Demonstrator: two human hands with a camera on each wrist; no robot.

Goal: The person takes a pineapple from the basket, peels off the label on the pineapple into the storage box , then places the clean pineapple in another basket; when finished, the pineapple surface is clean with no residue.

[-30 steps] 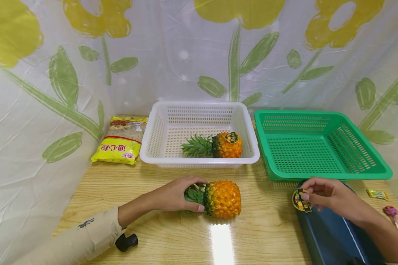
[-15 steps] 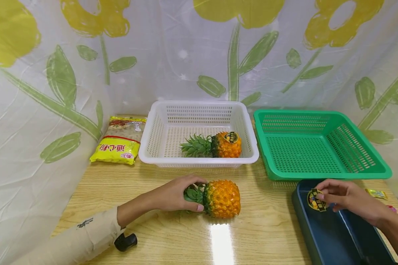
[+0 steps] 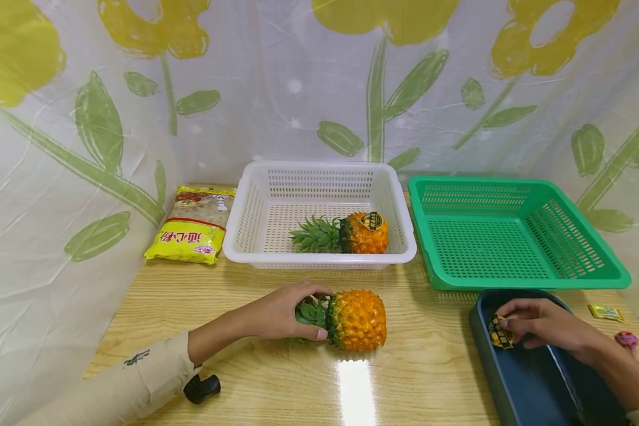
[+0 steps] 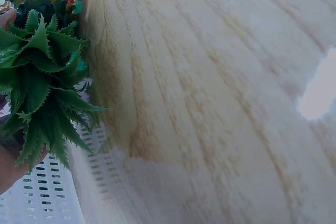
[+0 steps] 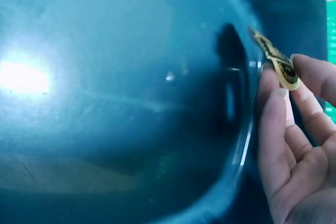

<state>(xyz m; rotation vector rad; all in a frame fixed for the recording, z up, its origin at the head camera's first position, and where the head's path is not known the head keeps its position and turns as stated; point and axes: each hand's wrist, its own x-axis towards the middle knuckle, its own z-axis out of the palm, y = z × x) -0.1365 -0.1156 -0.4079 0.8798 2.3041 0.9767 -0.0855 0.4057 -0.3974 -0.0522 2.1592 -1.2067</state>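
Presently the right hand (image 3: 545, 324) pinched a label (image 3: 499, 332) between thumb and fingers; label jutted from the fingertips, to the hand's left. Both were at the far end of a blue tray (image 3: 490, 370), near its left wall; whether label met plastic, could not tell. From the right wrist, label looked curved, seen almost edge-on.

Left hand (image 3: 287, 313) grasped a pineapple (image 3: 359, 319) by its green crown (image 4: 42, 82), thumb on the near side. Fruit lay on its side: crown ran back under the palm, orange body projected to the hand's right, clear of the fingers. Underside hidden; contact with the worktop (image 3: 426, 378) uncertain.

Beyond the left hand stood a white basket (image 3: 319, 258), second pineapple (image 3: 367, 235) inside by the near wall. Yellow bag (image 3: 194, 228) sat just left of it, green basket (image 3: 532, 283) to its right, behind the tray. Candy (image 3: 605, 312) and lollipop (image 3: 626, 339) lay right of the right hand.
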